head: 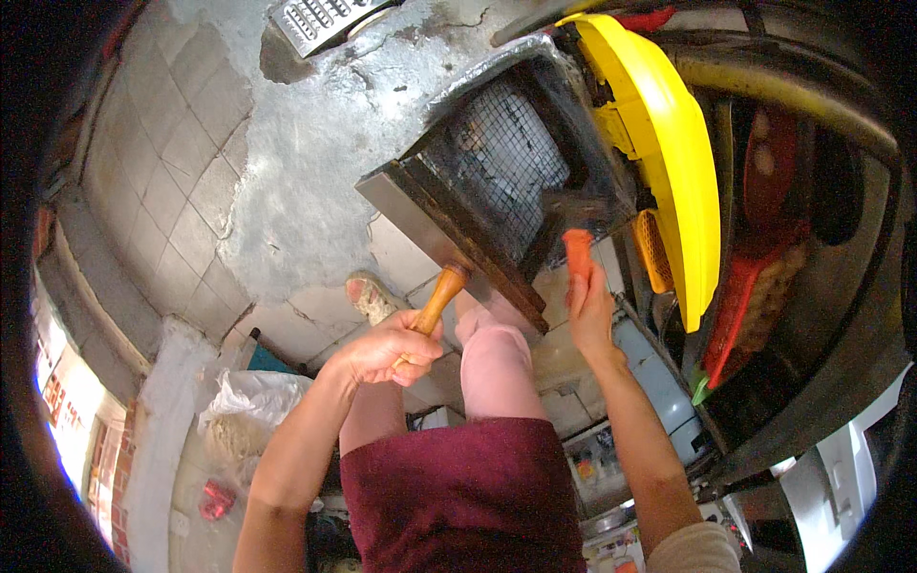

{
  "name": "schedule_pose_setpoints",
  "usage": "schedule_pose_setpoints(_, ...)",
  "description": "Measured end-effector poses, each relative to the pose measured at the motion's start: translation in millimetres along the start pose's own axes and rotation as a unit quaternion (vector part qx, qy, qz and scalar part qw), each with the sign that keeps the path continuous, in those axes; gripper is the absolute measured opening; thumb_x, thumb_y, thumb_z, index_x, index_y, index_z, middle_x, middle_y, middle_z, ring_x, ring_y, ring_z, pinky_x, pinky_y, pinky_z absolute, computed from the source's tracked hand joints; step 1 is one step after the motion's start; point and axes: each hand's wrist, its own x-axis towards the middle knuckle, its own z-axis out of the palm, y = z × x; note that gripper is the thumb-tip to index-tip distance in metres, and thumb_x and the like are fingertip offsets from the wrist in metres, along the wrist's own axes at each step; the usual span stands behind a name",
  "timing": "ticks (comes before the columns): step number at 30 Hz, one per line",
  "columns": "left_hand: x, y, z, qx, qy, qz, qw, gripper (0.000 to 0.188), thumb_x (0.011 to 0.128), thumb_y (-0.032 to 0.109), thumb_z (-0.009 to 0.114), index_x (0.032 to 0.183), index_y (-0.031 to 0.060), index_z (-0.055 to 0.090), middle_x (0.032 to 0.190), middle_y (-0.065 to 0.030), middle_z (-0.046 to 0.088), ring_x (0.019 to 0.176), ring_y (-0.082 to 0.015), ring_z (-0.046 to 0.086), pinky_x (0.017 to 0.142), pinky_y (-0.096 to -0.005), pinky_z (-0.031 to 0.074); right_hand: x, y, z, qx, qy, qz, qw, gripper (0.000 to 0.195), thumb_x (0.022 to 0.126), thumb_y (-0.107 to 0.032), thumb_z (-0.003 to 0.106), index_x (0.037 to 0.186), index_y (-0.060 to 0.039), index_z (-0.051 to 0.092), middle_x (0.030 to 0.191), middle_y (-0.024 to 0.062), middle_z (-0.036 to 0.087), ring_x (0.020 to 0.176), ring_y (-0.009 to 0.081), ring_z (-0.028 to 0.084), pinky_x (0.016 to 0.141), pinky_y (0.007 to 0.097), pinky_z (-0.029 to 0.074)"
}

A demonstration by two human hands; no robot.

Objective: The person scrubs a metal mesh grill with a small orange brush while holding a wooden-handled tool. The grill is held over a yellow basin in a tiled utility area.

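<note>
My left hand is closed around a turned wooden handle. The handle's far end meets a long, flat metal piece beside a dark board edge; whether the two are joined is unclear. My right hand grips the orange handle of a tool, blurred, with a dark head over the near right corner of a dark basin. A wire mesh grid shows inside the basin. The metal piece and board lie along the basin's near left side, above my legs.
A bright yellow curved plastic part stands right of the basin, with a red crate beyond it. A slotted metal grate lies at the top. A white plastic bag sits lower left. My shoe rests on cracked tiles.
</note>
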Motion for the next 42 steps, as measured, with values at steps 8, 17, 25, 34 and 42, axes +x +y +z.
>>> schedule_pose_setpoints(8,-0.3,-3.9,-4.7,-0.014,-0.017,-0.016,1.000,0.019,0.077,0.000,0.057,0.080,0.0109,0.041,0.051,0.0029,0.033,0.037,-0.0061,0.029,0.033,-0.0215,0.017,-5.9,19.0,3.0,-0.099,-0.041,-0.058,0.993,0.024,0.091,-0.016,0.043,0.112,-0.0050,0.040,0.080,0.0194,0.058,0.067,0.0340,0.058,0.058,0.0410,0.045)
schedule_pose_setpoints(17,1.8,-1.8,-2.1,-0.007,-0.005,-0.010,1.000,0.020,0.076,0.000,0.057,0.081,0.0116,0.041,0.050,0.0034,0.032,0.035,-0.0058,0.028,0.032,-0.0215,0.017,2.3,10.6,6.4,-0.070,-0.021,-0.057,0.996,0.020,0.089,-0.017,0.045,0.105,-0.0053,0.040,0.084,0.0298,0.055,0.078,0.0487,0.053,0.059,0.0539,0.042)
schedule_pose_setpoints(25,-1.5,-3.0,-2.8,-0.002,0.004,-0.007,1.000,0.021,0.076,-0.001,0.056,0.082,0.0118,0.041,0.049,0.0036,0.031,0.035,-0.0054,0.028,0.032,-0.0211,0.017,11.2,-10.8,-7.5,0.010,0.015,-0.005,1.000,0.018,0.090,-0.017,0.044,0.102,-0.0048,0.039,0.077,0.0272,0.056,0.071,0.0463,0.054,0.054,0.0493,0.041)
schedule_pose_setpoints(34,1.5,-2.1,0.2,-0.004,0.005,-0.009,1.000,0.020,0.076,-0.001,0.056,0.082,0.0120,0.041,0.050,0.0038,0.031,0.035,-0.0054,0.028,0.032,-0.0210,0.017,17.7,-10.4,4.5,-0.004,0.029,-0.009,1.000,0.022,0.092,-0.021,0.041,0.106,-0.0050,0.037,0.076,0.0288,0.056,0.072,0.0485,0.053,0.056,0.0527,0.040)
schedule_pose_setpoints(42,1.4,-0.4,-0.2,-0.003,0.005,-0.003,1.000,0.020,0.076,-0.001,0.056,0.081,0.0118,0.041,0.050,0.0039,0.030,0.034,-0.0052,0.027,0.031,-0.0209,0.016,21.6,-26.9,4.4,-0.009,0.045,0.048,0.998,0.021,0.093,-0.024,0.041,0.098,-0.0043,0.041,0.068,0.0199,0.057,0.059,0.0378,0.057,0.050,0.0421,0.043)
